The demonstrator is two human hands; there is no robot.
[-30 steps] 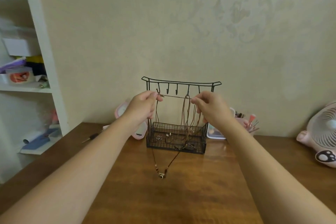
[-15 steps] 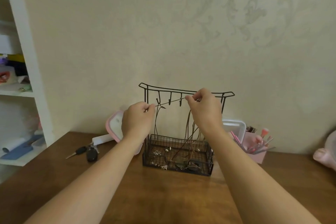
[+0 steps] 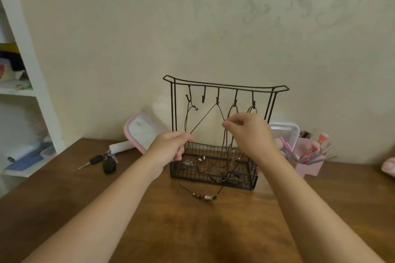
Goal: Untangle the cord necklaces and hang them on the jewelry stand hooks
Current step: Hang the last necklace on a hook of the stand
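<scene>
The left hand has dropped from hook height to just above the basket, its fingers curled and pinching one strand of the cord. That cord now runs up over the third hook of the stand and down to the right hand, whose thumb and forefinger pinch the other strand. Half a second ago it was stretched level in front of the hooks; now it is caught, so this necklace looks hung and ready for release. Its beads lie on the table before the basket. Further right, loops already hang on two hooks.
</scene>
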